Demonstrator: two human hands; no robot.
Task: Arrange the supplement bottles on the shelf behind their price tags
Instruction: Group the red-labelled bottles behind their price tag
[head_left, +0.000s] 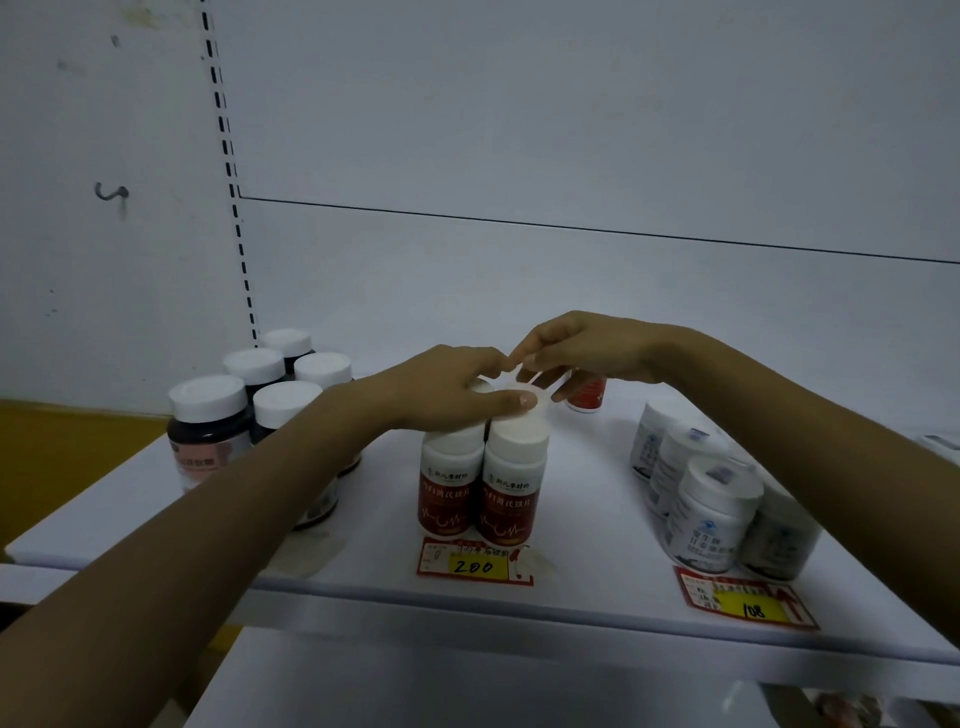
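Two white-capped supplement bottles with red labels (511, 493) stand side by side behind the yellow "200" price tag (475, 564) on the white shelf (597, 519). My left hand (447, 384) reaches over their caps, and its thumb and fingers close round the cap of a red-labelled bottle behind them (542, 408). My right hand (587, 348) is farther back, fingers curled down over another red-labelled bottle (587, 397) that stands at the rear. The fingertips of both hands nearly meet. The rear bottles are mostly hidden.
A cluster of dark bottles with white caps (208, 426) stands at the shelf's left end. Several white bottles with pale labels (717, 499) stand at the right behind a "108" price tag (748, 603). The white back panel and a slotted upright (228, 156) rise behind.
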